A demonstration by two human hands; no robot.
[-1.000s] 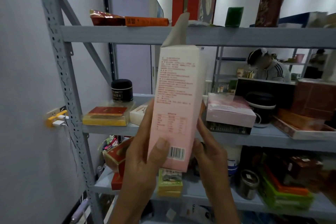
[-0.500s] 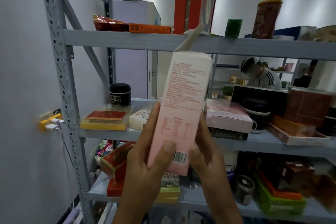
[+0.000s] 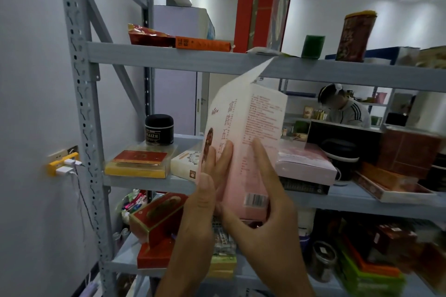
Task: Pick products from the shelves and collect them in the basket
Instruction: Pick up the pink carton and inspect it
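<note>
A tall pink box with red print and a barcode stands upright in front of the middle shelf, its top flap open and reaching the upper shelf beam. My left hand lies against its left face with straight fingers and thumb. My right hand holds the box from the right. Its index finger lies up the printed face and its thumb curls under the bottom edge. No basket is in view.
Grey metal shelves carry a black jar, a yellow and red box, a flat pink box and red boxes on the shelf below. A white wall is close on the left. A person sits beyond the shelves.
The box has turned so its front face with large characters shows on the left. My left thumb left the printed face; my right index finger now lies on it. The view tilted up.
</note>
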